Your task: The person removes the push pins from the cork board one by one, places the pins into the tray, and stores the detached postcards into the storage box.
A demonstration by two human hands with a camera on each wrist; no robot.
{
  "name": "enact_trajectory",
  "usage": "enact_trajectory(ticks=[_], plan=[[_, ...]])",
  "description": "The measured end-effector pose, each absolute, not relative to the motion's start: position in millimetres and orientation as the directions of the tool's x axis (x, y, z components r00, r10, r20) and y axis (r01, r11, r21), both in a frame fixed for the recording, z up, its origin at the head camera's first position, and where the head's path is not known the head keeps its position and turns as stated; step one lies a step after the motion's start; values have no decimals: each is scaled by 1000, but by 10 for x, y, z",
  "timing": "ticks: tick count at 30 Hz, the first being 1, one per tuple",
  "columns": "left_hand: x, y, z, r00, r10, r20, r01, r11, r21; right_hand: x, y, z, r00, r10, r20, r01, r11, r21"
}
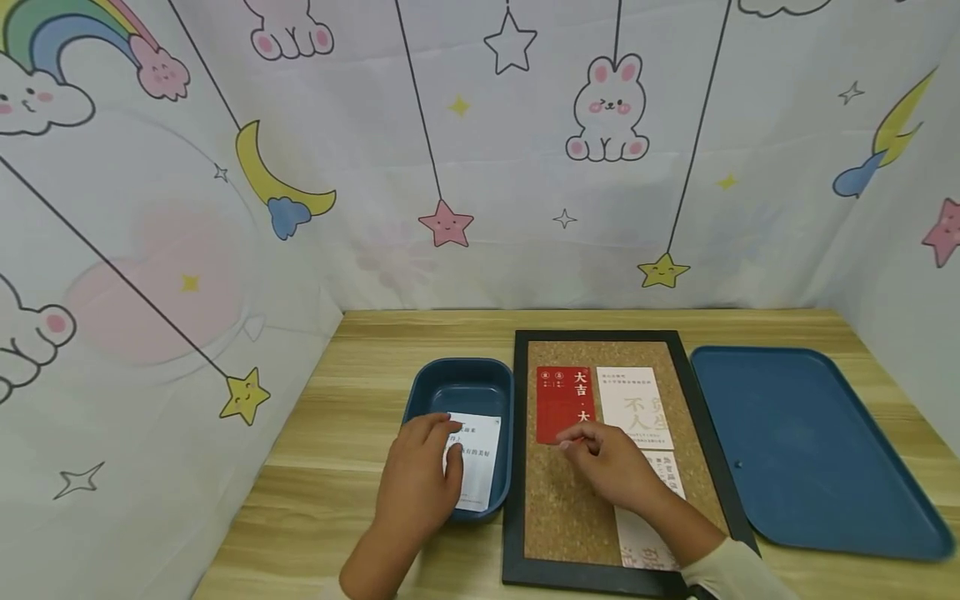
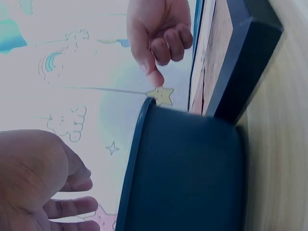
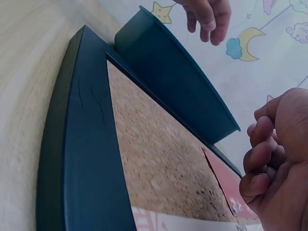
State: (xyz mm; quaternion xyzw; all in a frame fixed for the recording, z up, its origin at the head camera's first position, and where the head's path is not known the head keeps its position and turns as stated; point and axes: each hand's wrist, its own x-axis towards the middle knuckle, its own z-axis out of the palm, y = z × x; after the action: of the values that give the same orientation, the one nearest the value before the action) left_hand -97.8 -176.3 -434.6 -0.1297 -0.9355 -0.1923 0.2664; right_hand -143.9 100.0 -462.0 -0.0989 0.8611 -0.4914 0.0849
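Observation:
My left hand (image 1: 420, 471) hovers over the blue bin (image 1: 459, 392), its fingers relaxed and apart in the left wrist view. A white printed card (image 1: 477, 483) lies inside that bin, partly hidden by the hand. Over the framed corkboard (image 1: 558, 508), my right hand (image 1: 618, 471) has curled fingers near the lower edge of a red card (image 1: 558, 408). I see nothing held in it in the right wrist view (image 3: 281, 163). Two pale printed cards lie on the board's right side: an upper card (image 1: 626, 396) and a lower card (image 1: 645, 554), partly covered by the right arm.
A flat blue tray (image 1: 825, 442) lies to the right of the board, with a small dark object (image 1: 738, 464) near its left edge. The bin stands close against the board's black frame (image 1: 513, 533). Behind the wooden table (image 1: 345, 400) hangs a white cartoon curtain (image 1: 517, 150).

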Motion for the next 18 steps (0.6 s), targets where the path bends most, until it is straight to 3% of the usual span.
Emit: enact_trajectory(ticks=[18], plan=[[-909, -1494, -4352, -784, 292, 547, 493, 828, 266, -1478, 1151, -4655, -967, -249, -46, -93, 519, -850]])
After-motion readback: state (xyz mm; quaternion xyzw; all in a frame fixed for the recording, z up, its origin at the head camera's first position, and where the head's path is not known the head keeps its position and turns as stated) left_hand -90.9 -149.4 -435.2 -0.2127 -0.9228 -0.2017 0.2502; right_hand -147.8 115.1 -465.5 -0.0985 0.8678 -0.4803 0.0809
